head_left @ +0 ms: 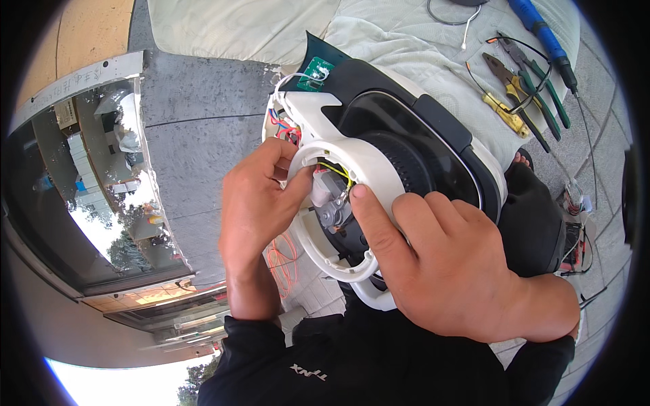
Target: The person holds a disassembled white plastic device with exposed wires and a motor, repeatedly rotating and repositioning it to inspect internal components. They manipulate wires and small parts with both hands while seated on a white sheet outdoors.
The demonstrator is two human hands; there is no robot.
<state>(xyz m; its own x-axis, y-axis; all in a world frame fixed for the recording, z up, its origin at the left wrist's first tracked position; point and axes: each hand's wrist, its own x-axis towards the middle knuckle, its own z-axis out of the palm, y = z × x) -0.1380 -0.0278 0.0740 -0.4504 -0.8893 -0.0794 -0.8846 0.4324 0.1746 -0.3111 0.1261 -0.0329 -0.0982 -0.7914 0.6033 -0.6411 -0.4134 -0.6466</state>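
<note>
A white and black appliance (433,172) lies tilted on its side before me, its round white collar (379,159) facing me. Inside the collar are a metal part (333,212) and a yellow-green wire (336,169). My left hand (254,199) grips the collar's left rim, thumb inside, fingers near red and blue wires (287,128). My right hand (447,264) stretches its index finger to the collar's inner edge, close to the yellow-green wire's end. Its other fingers are curled; their tips and the thumb are hidden. A green circuit board (315,74) shows at the appliance's far end.
Pale padded cloth (399,44) lies beyond the appliance. On it at right are pliers (514,78), a yellow-handled screwdriver (506,113) and a blue corded tool (539,30). An orange cord (281,264) lies on the floor. A glass-fronted cabinet (101,189) stands left.
</note>
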